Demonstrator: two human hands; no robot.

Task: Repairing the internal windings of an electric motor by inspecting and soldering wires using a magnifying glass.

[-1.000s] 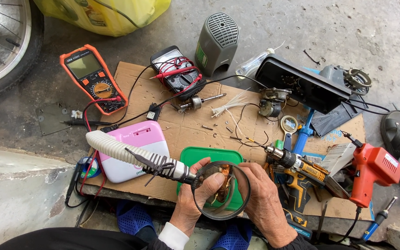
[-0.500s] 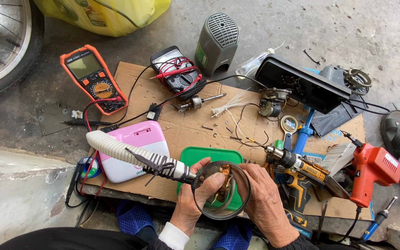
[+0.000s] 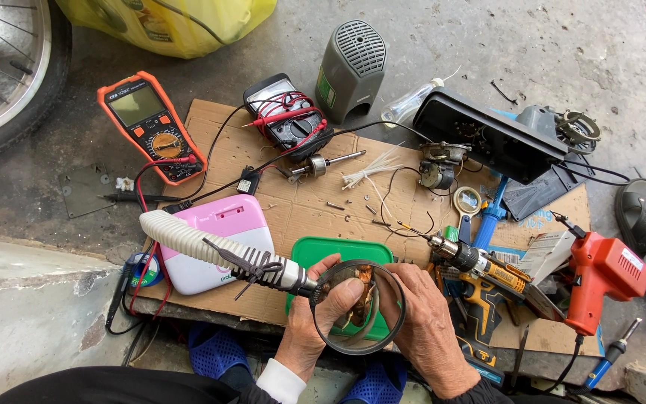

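My left hand and right hand both grasp a small brown part behind the round magnifier lens (details blurred), near me over the green lid; the pink case lies just left on the cardboard.

Left hand: white cuff under dark sleeve. Right hand: dark sleeve at wrist. Both hands bare, wrinkled. Blue slippers on feet.
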